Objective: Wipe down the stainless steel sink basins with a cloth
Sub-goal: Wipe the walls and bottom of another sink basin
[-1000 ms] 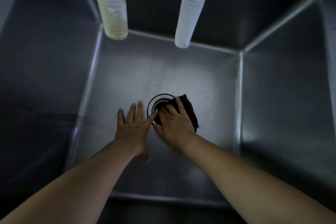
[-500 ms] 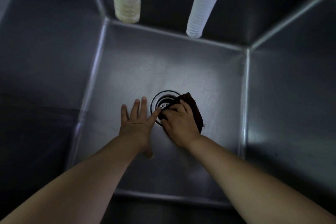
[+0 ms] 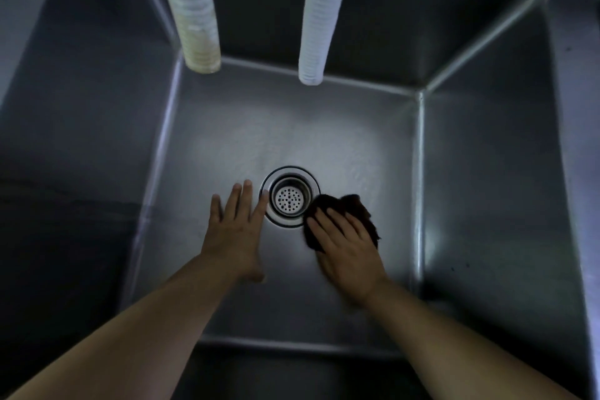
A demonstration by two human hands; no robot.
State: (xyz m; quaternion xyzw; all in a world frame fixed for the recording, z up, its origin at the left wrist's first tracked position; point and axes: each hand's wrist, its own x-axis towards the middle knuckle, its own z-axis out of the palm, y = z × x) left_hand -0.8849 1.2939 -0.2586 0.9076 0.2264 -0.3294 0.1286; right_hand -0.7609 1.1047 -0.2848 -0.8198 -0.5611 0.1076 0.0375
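- right hand [image 3: 349,248]: flat on the dark cloth [image 3: 337,217], fingers straight and spread, pressing it onto the basin floor. No curl around the fabric, palm-down contact only.
- cloth: bunched, dark brown, on the floor of the sink basin [image 3: 227,146], just right of the drain [image 3: 290,196]. Its left edge touches or overlaps the drain's outer ring; can't tell which. Far part of the cloth sticks out past the fingertips.
- left hand [image 3: 235,229]: palm down on the basin floor just left of the drain, fingers straight and slightly fanned, holding nothing. Index fingertip sits at the drain ring's left edge.
- drain: round steel strainer with a perforated centre, fully visible between the two hands.
- both forearms come in from the near edge, bare.
- two ribbed hoses hang into the basin from above: left hose [image 3: 191,6] yellowed at its lower end, right hose [image 3: 321,13] white. Both ends hang clear of the floor, near the back wall.
- lighting dim; bright patch on the floor behind the drain.
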